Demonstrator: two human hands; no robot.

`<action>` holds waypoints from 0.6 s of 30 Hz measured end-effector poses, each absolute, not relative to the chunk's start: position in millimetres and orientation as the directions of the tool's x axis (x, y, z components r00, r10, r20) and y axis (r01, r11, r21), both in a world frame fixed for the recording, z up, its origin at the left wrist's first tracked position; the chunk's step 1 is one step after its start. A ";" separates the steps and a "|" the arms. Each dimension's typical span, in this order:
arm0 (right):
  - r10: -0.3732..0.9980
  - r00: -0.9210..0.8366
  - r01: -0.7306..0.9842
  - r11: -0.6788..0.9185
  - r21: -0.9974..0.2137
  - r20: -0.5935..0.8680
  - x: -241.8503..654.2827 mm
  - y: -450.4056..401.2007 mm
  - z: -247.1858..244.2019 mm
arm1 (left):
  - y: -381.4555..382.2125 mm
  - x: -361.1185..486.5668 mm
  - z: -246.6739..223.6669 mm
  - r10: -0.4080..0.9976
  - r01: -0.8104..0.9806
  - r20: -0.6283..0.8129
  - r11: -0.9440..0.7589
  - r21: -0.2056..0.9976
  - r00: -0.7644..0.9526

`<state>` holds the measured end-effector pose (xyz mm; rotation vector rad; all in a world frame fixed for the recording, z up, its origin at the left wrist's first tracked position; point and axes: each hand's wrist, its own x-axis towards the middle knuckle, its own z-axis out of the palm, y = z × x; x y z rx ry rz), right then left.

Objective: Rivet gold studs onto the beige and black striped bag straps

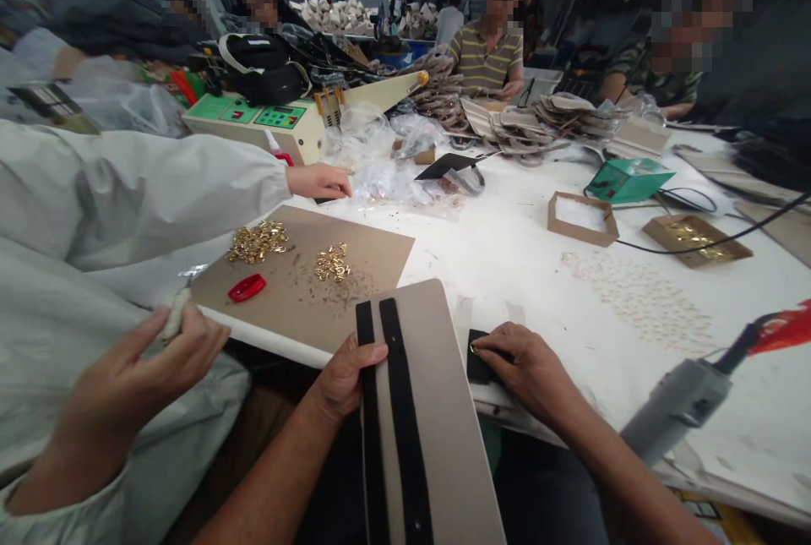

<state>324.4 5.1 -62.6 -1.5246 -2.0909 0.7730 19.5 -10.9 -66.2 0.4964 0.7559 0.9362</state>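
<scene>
My left hand (347, 372) grips the left edge of a long beige board (437, 393), its thumb lying over two black strips (399, 384) that run lengthwise along it. The board is tilted up beyond the table's front edge. To its right, my right hand (516, 355) pinches a small gold-coloured piece (474, 347) between thumb and fingertips. Under those fingertips lies a small black pad (480, 367) at the table edge.
At the left, a co-worker in pale sleeves holds a small tool (176, 315). Gold pieces (258, 241) and a red object (247, 287) lie on a brown sheet (380, 253). Further right are cardboard boxes (583, 232), a green device (630, 179) and a grey tool (684, 406).
</scene>
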 end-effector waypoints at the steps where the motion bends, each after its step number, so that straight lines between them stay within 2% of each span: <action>1: 0.957 -0.291 0.722 0.230 -0.653 0.016 324.5 5.7 -62.2 | -11.0 19.6 -66.3 0.857 -0.535 -0.354 0.512 0.672 0.375; 8: 0.945 -0.321 0.772 0.304 -0.558 0.071 325.6 4.2 -66.3 | -10.8 20.2 -65.5 0.859 -0.545 -0.343 0.507 0.667 0.379; 12: 0.939 -0.345 0.807 0.307 -0.504 0.020 324.8 6.5 -62.2 | -10.6 21.2 -63.9 0.860 -0.548 -0.362 0.509 0.664 0.359; 18: 0.929 -0.368 0.814 0.305 -0.494 -0.031 322.7 9.4 -53.6 | -10.2 21.6 -63.5 0.860 -0.544 -0.350 0.507 0.669 0.371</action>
